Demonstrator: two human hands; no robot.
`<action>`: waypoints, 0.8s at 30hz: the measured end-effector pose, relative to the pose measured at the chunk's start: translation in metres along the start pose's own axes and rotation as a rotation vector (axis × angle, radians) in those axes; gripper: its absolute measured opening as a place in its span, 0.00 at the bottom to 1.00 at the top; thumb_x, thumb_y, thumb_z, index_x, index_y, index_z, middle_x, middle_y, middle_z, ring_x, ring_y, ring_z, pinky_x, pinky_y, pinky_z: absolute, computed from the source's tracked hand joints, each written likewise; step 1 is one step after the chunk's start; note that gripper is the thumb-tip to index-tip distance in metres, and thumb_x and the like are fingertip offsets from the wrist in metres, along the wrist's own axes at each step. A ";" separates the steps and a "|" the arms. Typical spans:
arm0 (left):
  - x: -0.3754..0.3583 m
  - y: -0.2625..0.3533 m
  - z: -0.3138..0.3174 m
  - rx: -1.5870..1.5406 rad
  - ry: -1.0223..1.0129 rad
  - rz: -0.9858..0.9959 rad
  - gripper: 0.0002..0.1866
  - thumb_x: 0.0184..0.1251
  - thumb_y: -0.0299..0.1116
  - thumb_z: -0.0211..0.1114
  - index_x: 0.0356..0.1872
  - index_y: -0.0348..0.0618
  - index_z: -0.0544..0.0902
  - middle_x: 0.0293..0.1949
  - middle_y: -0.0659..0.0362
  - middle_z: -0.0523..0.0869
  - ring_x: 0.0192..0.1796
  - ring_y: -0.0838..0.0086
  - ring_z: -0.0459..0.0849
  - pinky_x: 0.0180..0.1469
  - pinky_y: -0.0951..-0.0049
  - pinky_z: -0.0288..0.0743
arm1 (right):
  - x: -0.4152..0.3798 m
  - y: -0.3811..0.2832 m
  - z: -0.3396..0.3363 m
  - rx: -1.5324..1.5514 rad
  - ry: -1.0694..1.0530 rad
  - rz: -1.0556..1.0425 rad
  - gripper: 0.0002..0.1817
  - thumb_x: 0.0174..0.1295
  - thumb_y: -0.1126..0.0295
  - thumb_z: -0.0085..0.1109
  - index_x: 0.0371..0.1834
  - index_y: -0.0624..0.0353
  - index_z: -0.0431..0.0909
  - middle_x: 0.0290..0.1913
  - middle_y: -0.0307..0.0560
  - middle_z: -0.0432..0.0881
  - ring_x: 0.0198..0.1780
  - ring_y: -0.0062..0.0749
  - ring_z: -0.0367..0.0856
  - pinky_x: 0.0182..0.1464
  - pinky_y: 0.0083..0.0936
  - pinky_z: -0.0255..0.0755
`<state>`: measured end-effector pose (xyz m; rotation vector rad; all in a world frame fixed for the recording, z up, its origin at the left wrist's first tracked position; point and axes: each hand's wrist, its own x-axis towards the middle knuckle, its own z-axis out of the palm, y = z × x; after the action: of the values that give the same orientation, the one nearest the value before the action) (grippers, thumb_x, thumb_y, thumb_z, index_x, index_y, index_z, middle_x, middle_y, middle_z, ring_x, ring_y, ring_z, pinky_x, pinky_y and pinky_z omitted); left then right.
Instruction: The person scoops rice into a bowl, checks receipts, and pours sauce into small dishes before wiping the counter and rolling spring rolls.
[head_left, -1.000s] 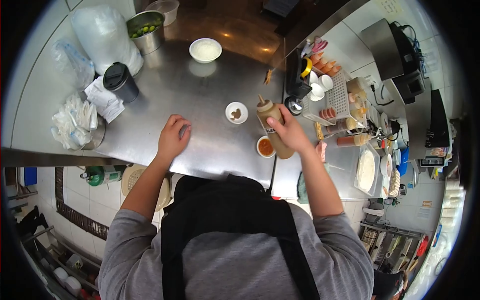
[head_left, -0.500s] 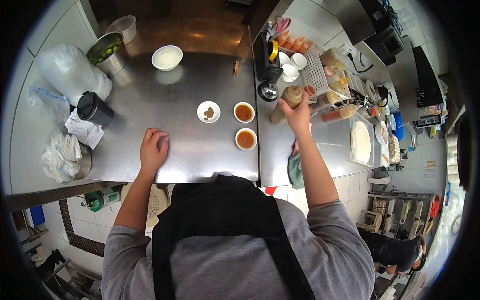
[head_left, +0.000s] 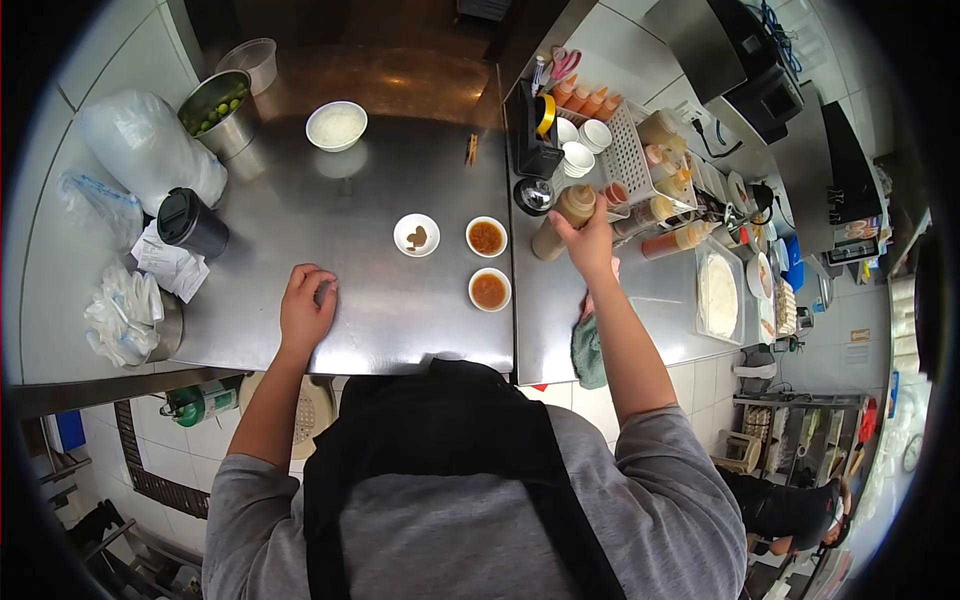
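A squeeze bottle of brownish sauce [head_left: 560,228] is in my right hand [head_left: 590,240], whose thumb and fingers wrap round it, over the right counter. The bottle leans, its tip pointing away toward the upper right. My left hand [head_left: 308,306] rests on the steel counter near its front edge, loosely curled with the thumb apart, holding nothing. Between my hands stand a small white bowl with a little brown sauce [head_left: 416,236] and two small bowls of reddish-orange sauce, one farther back [head_left: 486,237] and one nearer [head_left: 489,290].
Beyond sits a bowl of white rice [head_left: 336,127]. A black tumbler [head_left: 192,222], plastic bags [head_left: 150,150] and a steel pot of green fruit [head_left: 228,118] line the left. Right, a white basket [head_left: 632,150], more squeeze bottles [head_left: 680,240] and a green cloth [head_left: 588,352].
My right hand and the sauce bottle have shifted slightly left, toward the seam between the counters. My left hand stays on the counter. The whole view has moved a little.
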<state>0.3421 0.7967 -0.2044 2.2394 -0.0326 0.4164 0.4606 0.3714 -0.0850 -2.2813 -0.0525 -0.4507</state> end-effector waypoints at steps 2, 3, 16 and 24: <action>-0.001 0.000 -0.001 0.011 0.008 0.012 0.06 0.62 0.28 0.67 0.39 0.42 0.84 0.45 0.54 0.80 0.43 0.60 0.83 0.44 0.67 0.78 | 0.001 -0.006 0.000 -0.052 -0.035 -0.009 0.30 0.55 0.63 0.77 0.53 0.63 0.68 0.47 0.56 0.86 0.48 0.41 0.87 0.51 0.33 0.78; 0.000 -0.001 -0.001 0.020 0.014 0.030 0.06 0.62 0.28 0.67 0.39 0.42 0.84 0.45 0.54 0.80 0.43 0.60 0.83 0.45 0.67 0.78 | 0.001 -0.009 -0.001 -0.006 0.004 0.030 0.31 0.55 0.63 0.77 0.54 0.63 0.68 0.47 0.56 0.86 0.48 0.42 0.87 0.51 0.33 0.78; 0.001 0.001 -0.001 0.026 0.009 0.025 0.06 0.62 0.28 0.67 0.39 0.40 0.84 0.45 0.53 0.80 0.43 0.59 0.83 0.45 0.66 0.78 | -0.004 -0.002 0.005 -0.051 -0.045 -0.046 0.36 0.52 0.64 0.79 0.60 0.62 0.65 0.46 0.58 0.86 0.48 0.49 0.87 0.49 0.37 0.79; 0.000 0.003 -0.002 0.014 -0.003 0.010 0.06 0.62 0.28 0.67 0.39 0.41 0.84 0.45 0.53 0.80 0.43 0.60 0.83 0.45 0.67 0.77 | -0.024 0.012 0.015 -0.109 0.022 -0.217 0.38 0.50 0.65 0.80 0.61 0.61 0.65 0.48 0.57 0.84 0.50 0.50 0.85 0.51 0.36 0.78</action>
<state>0.3409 0.7962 -0.2008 2.2548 -0.0429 0.4195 0.4445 0.3766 -0.1106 -2.3878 -0.2720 -0.6042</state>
